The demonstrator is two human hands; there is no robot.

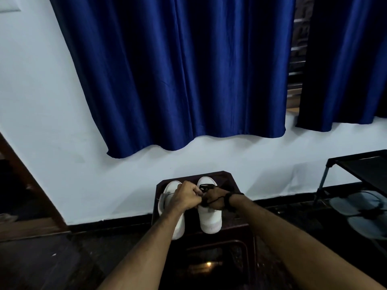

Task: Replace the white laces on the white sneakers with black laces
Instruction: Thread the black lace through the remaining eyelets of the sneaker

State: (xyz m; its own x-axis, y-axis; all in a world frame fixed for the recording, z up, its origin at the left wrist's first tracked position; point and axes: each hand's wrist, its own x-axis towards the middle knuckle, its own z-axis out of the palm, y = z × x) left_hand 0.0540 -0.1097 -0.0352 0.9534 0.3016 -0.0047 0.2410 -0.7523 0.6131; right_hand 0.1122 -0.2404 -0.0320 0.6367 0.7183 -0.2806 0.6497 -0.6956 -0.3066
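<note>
Two white sneakers stand side by side on a dark stool (228, 181), toes toward the wall. The right sneaker (210, 218) carries a black lace (206, 187) across its upper eyelets. My left hand (185, 197) and my right hand (216, 198) meet over that shoe's middle, and each pinches a strand of the black lace. My left forearm covers much of the left sneaker (171, 189). Its lacing is hidden.
A white wall and blue curtains (178, 70) rise behind the stool. A black metal-framed rack (356, 164) stands at the right, with pale sandals (356, 204) on the dark floor beneath it. A wooden door frame (31, 185) runs along the left.
</note>
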